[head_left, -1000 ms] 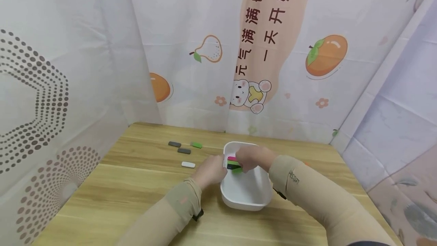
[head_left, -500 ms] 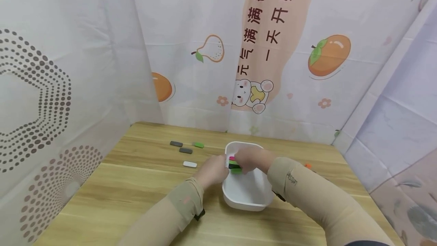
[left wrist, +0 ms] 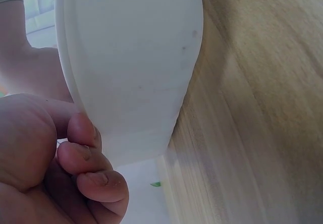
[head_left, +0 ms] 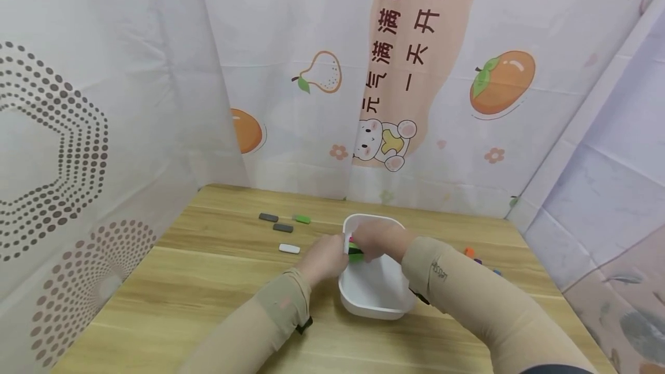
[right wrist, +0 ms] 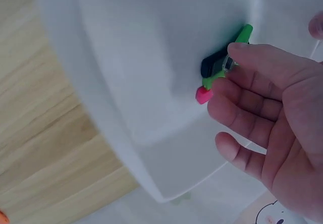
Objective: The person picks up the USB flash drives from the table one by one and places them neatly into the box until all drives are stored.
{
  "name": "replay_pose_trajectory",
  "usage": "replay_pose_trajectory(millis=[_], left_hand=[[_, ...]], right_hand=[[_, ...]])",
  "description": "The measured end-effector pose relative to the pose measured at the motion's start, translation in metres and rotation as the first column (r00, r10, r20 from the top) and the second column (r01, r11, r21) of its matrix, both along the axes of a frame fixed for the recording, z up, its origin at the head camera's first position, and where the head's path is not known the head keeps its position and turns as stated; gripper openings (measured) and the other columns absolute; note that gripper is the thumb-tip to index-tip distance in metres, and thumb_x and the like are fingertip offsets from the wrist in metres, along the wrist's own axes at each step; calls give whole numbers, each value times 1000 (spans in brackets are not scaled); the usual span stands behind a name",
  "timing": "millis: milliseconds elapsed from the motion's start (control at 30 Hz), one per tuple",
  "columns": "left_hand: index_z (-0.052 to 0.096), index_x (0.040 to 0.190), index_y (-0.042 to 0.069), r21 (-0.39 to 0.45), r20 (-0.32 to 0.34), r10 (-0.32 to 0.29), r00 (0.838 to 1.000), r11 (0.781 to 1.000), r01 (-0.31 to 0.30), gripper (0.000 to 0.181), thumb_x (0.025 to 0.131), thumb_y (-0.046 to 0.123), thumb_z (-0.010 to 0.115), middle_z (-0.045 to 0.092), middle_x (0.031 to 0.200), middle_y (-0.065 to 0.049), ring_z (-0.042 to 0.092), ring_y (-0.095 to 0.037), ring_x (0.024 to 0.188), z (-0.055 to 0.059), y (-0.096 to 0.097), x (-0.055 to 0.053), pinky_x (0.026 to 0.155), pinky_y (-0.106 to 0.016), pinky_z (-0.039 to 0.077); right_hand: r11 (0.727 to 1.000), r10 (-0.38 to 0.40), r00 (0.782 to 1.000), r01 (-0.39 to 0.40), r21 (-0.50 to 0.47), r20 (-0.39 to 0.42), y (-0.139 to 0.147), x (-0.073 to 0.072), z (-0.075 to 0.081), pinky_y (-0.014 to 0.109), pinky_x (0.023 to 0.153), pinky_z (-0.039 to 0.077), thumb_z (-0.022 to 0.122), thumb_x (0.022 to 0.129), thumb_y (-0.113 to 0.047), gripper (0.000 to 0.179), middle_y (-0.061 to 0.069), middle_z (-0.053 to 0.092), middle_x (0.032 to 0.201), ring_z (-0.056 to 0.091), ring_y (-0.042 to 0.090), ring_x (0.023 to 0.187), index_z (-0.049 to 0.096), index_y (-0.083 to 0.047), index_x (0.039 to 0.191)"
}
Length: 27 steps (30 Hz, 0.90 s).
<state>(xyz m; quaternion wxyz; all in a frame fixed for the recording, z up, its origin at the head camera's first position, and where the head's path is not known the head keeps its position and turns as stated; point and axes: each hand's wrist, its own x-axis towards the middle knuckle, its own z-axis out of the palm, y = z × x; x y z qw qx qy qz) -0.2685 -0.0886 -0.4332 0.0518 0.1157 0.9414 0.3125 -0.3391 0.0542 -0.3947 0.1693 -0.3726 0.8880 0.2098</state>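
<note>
A white plastic tub (head_left: 374, 287) stands on the wooden table. At its left rim, my left hand (head_left: 326, 257) holds on with curled fingers; in the left wrist view the fingertips (left wrist: 103, 179) lie at the tub's outer side. Inside the tub is my right hand (head_left: 381, 238), over a small cluster of coloured sticks near the left wall. Thumb and forefinger pinch a small black stick (right wrist: 213, 65) with a clear end, seen in the right wrist view. Against it lie a green stick (right wrist: 245, 33) and a pink one (right wrist: 203, 96), partly hidden by the fingers.
Left of the tub lie two dark grey sticks, the nearer grey stick (head_left: 283, 228) among them, a green stick (head_left: 302, 219) and a white stick (head_left: 289, 249). Beyond my right forearm show an orange piece (head_left: 469, 252) and a blue piece (head_left: 497, 273). A printed curtain (head_left: 291, 154) hangs behind.
My right hand has shifted slightly left over the sticks and covers more of them. The right forearm has moved, uncovering more coloured pieces on the right. The left hand stays on the rim.
</note>
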Motion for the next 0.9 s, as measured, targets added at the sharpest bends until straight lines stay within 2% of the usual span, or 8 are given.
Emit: replay_pose_trajectory(millis=[100,400,667,767,900], left_hand=[[64,122,-2,0,-8,-7,1000,1000,7,31,93,3,59,70,98,-9,61,-13,68,0,0,0,58,-27,51],[62,126,-3,22,20,-6,1000,1000,5,33,93,3,59,70,98,-9,61,-13,67,1,-2,1,57,-28,51],[62,124,-3,17,18,-6,1000,1000,6,32,93,3,59,69,97,-9,61,-13,66,4,0,2,57,-28,52],[63,122,-2,16,27,0,1000,1000,0,30,93,3,59,69,96,-7,61,-14,68,3,0,2,59,-28,52],[62,125,-3,19,46,16,999,1000,-17,31,94,5,60,69,100,-9,61,-15,69,2,1,2,59,-28,52]], right_hand=[[1000,-2,1000,2,16,-8,-1,2,-2,30,69,44,80,85,-16,17,-4,52,71,46,15,69,65,-16,79],[998,-52,999,52,33,0,-3,1,-4,30,71,46,82,86,-21,18,-3,55,75,49,16,71,66,-16,83],[999,-23,1000,24,38,-10,-3,-1,-1,29,72,49,85,84,-26,21,-4,58,77,50,15,72,68,-15,89],[999,-41,999,40,24,2,-1,-2,1,29,73,49,84,86,-26,20,-3,59,79,51,14,73,69,-13,92],[993,-108,993,110,-38,37,7,-5,6,29,68,47,78,90,-19,13,-2,57,77,50,14,70,67,-12,90]])
